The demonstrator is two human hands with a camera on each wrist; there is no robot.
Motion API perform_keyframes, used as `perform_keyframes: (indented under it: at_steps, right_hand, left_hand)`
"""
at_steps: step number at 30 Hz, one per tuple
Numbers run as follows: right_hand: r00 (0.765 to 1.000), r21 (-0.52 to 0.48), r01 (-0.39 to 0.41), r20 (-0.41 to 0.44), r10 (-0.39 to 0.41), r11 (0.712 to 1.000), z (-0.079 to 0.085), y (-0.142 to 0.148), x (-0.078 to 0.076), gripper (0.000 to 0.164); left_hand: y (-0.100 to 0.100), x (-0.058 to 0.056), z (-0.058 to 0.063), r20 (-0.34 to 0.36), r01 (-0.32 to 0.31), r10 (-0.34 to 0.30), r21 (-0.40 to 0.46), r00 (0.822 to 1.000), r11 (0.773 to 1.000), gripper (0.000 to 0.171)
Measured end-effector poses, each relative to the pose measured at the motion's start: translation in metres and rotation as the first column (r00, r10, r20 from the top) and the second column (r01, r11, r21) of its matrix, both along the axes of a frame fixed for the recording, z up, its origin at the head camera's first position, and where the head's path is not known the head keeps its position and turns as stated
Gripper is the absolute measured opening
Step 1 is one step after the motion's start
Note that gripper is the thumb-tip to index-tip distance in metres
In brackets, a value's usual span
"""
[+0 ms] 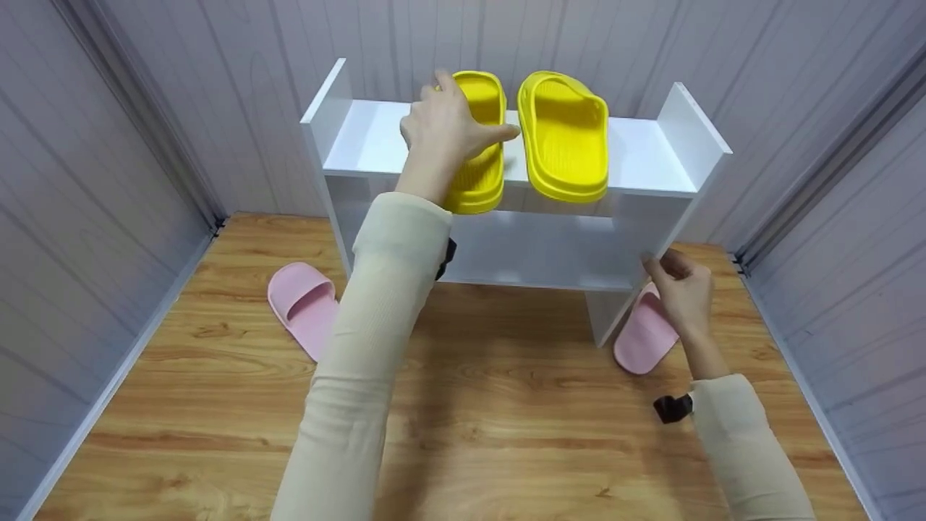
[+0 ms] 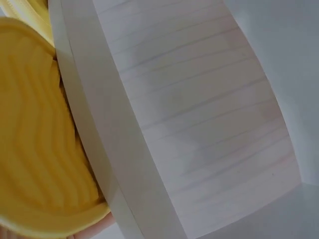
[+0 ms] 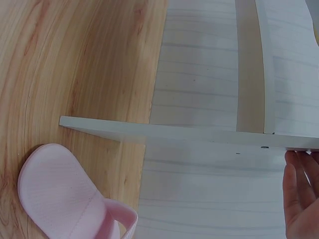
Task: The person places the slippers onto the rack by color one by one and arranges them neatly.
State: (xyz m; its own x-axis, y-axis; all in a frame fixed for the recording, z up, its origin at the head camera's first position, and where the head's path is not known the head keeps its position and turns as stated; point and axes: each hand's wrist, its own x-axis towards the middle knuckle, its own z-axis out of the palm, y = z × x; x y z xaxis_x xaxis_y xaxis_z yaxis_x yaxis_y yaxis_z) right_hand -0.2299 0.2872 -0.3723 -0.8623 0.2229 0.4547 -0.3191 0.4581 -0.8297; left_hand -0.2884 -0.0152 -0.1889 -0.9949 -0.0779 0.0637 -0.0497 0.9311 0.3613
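While the white shelf rack [image 1: 535,250] stands on the wood-patterned floor [image 1: 521,449], two yellow clogs [image 1: 569,148] side by side jut over its top board's front edge, and two pink slides [image 1: 300,300] lie beyond its side edges. The left hand [image 1: 445,124] straddles the left clog [image 1: 483,184], thumb and forefinger apart; the right hand [image 1: 686,293] touches the right side panel [image 1: 647,224], whether clamped I cannot tell.

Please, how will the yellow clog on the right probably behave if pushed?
The yellow clog would probably slide, not roll, being broad. Its thick, moulded walls suggest something light and slightly flexible. Its near end seems to overhang the white shelf, so pushed that way it may tip off.
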Motion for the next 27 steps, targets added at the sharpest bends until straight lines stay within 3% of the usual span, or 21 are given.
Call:
perform_keyframes:
  at_steps: [10, 14, 17, 22, 27]
  right_hand:
    - [0.999, 0.000, 0.027, -0.021, -0.027, 1.000, 0.000, 0.003, 0.000, 0.024]
    - [1.000, -0.011, 0.014, -0.022, -0.015, 1.000, 0.000, 0.003, 0.001, 0.024]
    - [1.000, -0.008, 0.015, -0.023, -0.016, 1.000, 0.001, 0.002, 0.001, 0.024]
    - [1.000, -0.005, 0.022, -0.011, -0.022, 1.000, 0.003, 0.001, 0.001, 0.026]
    - [1.000, -0.013, 0.016, -0.005, -0.016, 1.000, 0.003, 0.002, 0.002, 0.027]
  left_hand:
    - [-0.021, 0.012, 0.001, -0.020, 0.096, -0.095, 0.068, 0.995, 0.993, 0.115]
    - [-0.034, 0.023, 0.000, -0.034, 0.184, -0.181, 0.082, 0.983, 0.980, 0.113]
    - [-0.043, 0.034, -0.004, -0.068, 0.274, -0.268, 0.099, 0.961, 0.957, 0.105]
    - [-0.057, 0.052, -0.011, -0.110, 0.413, -0.402, 0.109, 0.909, 0.904, 0.096]
    - [-0.067, 0.061, -0.019, -0.137, 0.503, -0.491, 0.072, 0.860, 0.861, 0.093]
